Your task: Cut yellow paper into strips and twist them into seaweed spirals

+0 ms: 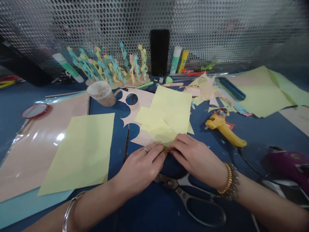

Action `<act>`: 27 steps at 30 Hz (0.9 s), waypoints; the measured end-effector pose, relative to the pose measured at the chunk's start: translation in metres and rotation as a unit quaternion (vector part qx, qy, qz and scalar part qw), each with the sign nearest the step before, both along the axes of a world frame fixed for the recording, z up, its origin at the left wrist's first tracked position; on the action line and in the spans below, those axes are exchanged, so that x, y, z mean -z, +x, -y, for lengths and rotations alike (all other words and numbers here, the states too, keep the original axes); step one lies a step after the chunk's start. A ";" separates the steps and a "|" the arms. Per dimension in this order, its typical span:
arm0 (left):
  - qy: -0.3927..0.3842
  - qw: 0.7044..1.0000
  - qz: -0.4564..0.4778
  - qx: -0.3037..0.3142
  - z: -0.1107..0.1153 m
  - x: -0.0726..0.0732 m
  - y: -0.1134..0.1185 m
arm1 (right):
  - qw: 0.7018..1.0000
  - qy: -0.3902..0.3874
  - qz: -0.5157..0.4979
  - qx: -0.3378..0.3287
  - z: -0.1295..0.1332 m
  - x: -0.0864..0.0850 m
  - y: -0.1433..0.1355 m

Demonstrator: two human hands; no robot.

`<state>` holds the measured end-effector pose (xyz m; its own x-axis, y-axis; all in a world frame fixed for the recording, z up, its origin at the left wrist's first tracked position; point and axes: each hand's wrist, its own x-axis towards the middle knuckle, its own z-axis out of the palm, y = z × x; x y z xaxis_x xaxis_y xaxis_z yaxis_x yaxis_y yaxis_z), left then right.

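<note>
My left hand and my right hand meet fingertip to fingertip on the near edge of a pale yellow folded paper piece lying on the blue table. Both hands pinch or press that edge together. The paper lies over a larger yellow sheet and a peach sheet with round cut-outs. A pair of scissors lies on the table under my right wrist, untouched.
A big yellow sheet lies left on peach paper. A yellow glue gun sits right, a purple tool further right. At the back stand a paper-strip model, a paper cup, a black phone and glue sticks.
</note>
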<state>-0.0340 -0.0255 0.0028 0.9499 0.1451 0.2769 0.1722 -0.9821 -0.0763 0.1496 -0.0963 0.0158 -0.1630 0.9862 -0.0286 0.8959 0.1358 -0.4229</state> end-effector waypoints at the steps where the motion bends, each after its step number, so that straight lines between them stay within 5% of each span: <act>1: 0.002 1.000 0.001 0.002 0.000 0.000 0.000 | 1.000 0.002 -0.002 0.000 0.000 0.000 0.000; 15: -0.004 1.000 -0.015 -0.005 0.000 -0.003 0.002 | 0.996 0.027 0.081 -0.024 0.001 0.002 -0.001; 27: 0.011 1.000 0.002 -0.003 0.001 -0.001 0.001 | 0.999 0.017 0.047 -0.017 0.001 0.000 -0.001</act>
<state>-0.0326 -0.0266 0.0035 0.9482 0.1440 0.2832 0.1781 -0.9791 -0.0982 0.1488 -0.0978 0.0160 -0.1945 0.9808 -0.0128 0.9259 0.1793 -0.3324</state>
